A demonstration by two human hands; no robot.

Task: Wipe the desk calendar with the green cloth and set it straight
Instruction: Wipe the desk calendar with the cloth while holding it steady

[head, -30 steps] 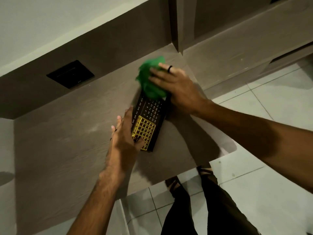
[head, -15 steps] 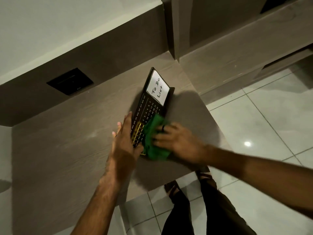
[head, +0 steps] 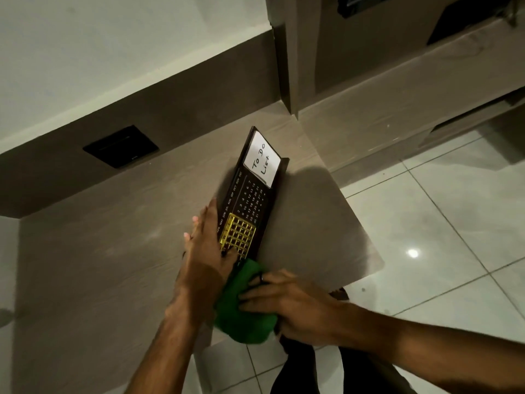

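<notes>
The desk calendar (head: 250, 194) is a long dark board with white numbers, a gold grid slider and a white "To Do List" card at its far end. It stands slanted on the grey-brown desk (head: 113, 265), askew to the desk edge. My left hand (head: 208, 251) lies on its near left edge, thumb on the gold grid. My right hand (head: 287, 302) presses the bunched green cloth (head: 241, 311) on the desk's front edge, just below the calendar's near end.
A black socket plate (head: 120, 146) is set in the back panel to the left. A vertical cabinet panel (head: 287, 52) rises behind the calendar. The desk's rounded corner (head: 375, 265) is at the right, with tiled floor (head: 426, 223) beyond. My legs show below.
My right hand has dragged the green cloth from the calendar's far end down its face and off the near end. My left hand has kept hold of the calendar's side.
</notes>
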